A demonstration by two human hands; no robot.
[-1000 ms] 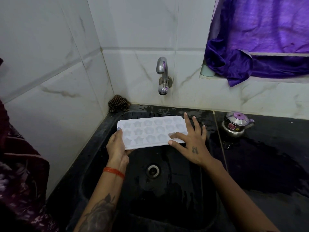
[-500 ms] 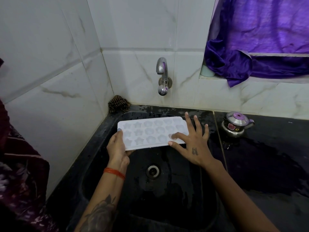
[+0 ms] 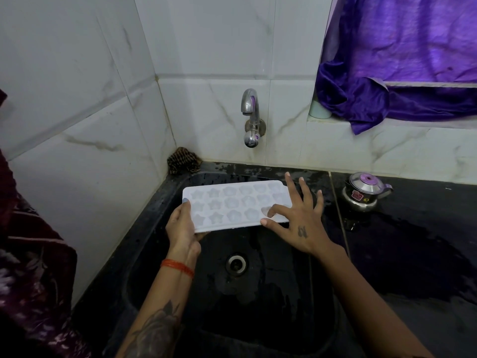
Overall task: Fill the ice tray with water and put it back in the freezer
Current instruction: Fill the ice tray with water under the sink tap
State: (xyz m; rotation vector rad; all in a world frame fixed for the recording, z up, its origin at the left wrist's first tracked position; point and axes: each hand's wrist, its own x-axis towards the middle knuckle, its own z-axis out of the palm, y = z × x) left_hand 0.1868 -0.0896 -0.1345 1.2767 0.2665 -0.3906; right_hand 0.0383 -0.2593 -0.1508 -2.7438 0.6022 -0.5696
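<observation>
A white ice tray [image 3: 232,202] with star and flower moulds hangs level over the black sink [image 3: 160,267], below the steel tap [image 3: 251,117]. My left hand [image 3: 182,228] grips its left end, thumb on top and fingers underneath. My right hand [image 3: 296,218] is at its right end with fingers spread; the index finger bends down into a mould near the front right corner and the thumb touches the front edge. No water runs from the tap. The freezer is out of view.
A drain [image 3: 236,263] sits in the sink floor. A brown scrubber [image 3: 182,161] lies in the back left corner. A small steel kettle [image 3: 364,193] stands on the wet black counter at right. Purple cloth [image 3: 402,73] hangs over the ledge above a pale cup [image 3: 318,111].
The tray and both hands have shifted very slightly; the grip is the same.
</observation>
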